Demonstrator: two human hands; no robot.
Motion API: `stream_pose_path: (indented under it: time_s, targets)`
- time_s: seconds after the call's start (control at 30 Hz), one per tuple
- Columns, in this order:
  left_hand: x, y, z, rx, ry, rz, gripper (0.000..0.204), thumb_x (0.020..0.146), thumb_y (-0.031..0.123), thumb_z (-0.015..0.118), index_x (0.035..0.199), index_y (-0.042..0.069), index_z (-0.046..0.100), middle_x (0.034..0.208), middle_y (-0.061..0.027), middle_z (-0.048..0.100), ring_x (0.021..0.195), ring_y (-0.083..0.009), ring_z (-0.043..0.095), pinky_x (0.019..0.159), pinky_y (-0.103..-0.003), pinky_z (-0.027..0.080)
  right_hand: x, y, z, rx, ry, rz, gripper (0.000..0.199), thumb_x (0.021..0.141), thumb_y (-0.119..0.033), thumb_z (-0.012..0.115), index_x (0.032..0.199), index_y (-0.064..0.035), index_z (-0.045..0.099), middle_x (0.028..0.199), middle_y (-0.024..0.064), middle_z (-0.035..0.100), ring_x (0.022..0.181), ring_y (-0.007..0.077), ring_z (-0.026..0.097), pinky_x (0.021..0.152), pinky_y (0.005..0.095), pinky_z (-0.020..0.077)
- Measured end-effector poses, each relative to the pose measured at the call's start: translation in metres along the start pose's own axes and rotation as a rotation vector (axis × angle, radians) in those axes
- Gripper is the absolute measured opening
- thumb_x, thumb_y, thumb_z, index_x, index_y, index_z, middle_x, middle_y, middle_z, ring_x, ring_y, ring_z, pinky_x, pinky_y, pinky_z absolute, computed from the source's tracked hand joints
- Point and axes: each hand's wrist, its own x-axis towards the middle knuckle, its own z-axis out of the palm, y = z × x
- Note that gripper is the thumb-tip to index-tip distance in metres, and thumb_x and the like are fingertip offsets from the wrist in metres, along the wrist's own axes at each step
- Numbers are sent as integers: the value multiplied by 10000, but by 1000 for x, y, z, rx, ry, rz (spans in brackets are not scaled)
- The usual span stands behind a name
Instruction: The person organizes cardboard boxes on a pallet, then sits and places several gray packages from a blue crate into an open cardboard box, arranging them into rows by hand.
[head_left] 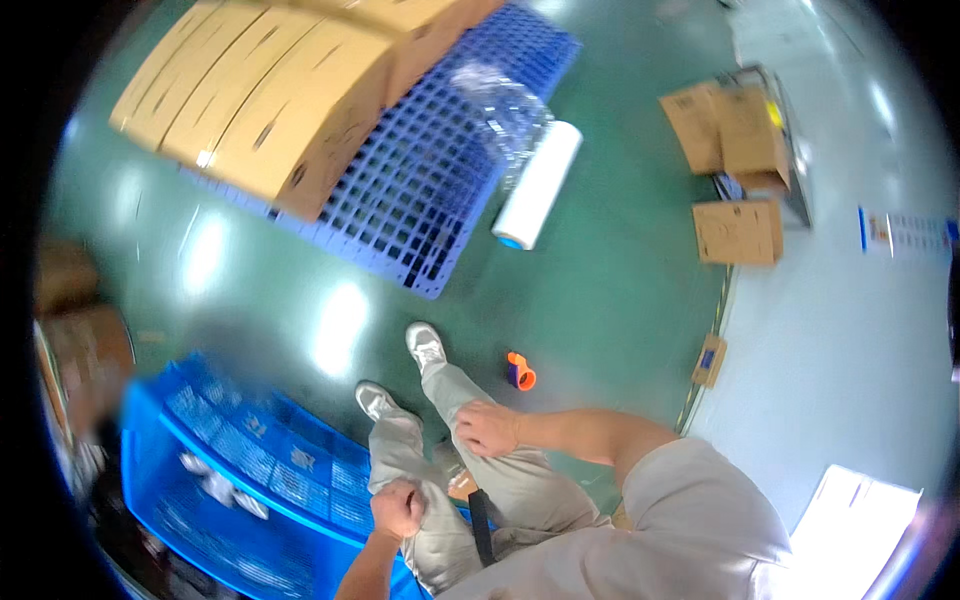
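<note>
My left hand (398, 508) rests on my left thigh, its fingers curled in and nothing showing in them. Over my right knee lies my right hand (487, 428), fingers loosely bent against the trouser cloth and holding nothing. My legs, in light trousers and pale shoes, stretch out ahead. A dark strap (482, 525) hangs down between them. On the green floor beyond my right hand is an orange and purple tape dispenser (521, 372), apart from it. Left of my left hand stands a blue plastic crate (150, 475) with some white items inside.
Large cartons (290, 110) stand on a blue pallet (420, 240) ahead. A roll of stretch film (540, 185) lies against the pallet's right edge, with loose clear film (500, 100) over the slats. Opened boxes (738, 232) are at the right, and a small box (709, 361) is nearer.
</note>
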Motion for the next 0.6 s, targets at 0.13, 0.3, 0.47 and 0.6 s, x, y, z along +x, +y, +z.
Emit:
stream_pose_path:
  time_s: [0.13, 0.3, 0.47, 0.6]
  targets:
    - [31, 23, -26, 238, -236, -41, 168, 848, 241, 587, 923, 101, 641, 924, -171, 671, 824, -411, 652, 697, -507, 533, -89, -9, -50, -61, 271, 854, 281, 850, -268, 629, 1035, -58, 653, 1112, 187, 591, 1077, 383, 576, 906, 497, 467]
    - [106, 100, -18, 762, -785, -365, 474, 984, 400, 366, 1233, 65, 590, 1337, -202, 563, 1216, -383, 568, 1001, -491, 488, -336, 3, -50, 514, 436, 1839, 508, 913, -401, 528, 1293, -76, 621, 1361, 209, 589, 1265, 378, 558, 1040, 468, 461]
    - [194, 157, 11, 909, -750, -453, 553, 930, 454, 440, 1234, 35, 635, 1324, -234, 580, 1203, -404, 584, 995, -494, 481, -517, 30, 13, 441, -251, 1647, 459, 1001, -345, 436, 1347, -94, 603, 1451, 170, 518, 1342, 339, 496, 1100, 469, 419]
    - [336, 281, 98, 979, -802, -395, 545, 921, 457, 452, 1183, 28, 662, 1263, -247, 614, 1175, -407, 602, 985, -491, 483, -587, 18, -18, 1012, -293, 1647, 470, 1016, -388, 402, 1298, -102, 646, 1472, 161, 506, 1313, 352, 522, 1080, 466, 434]
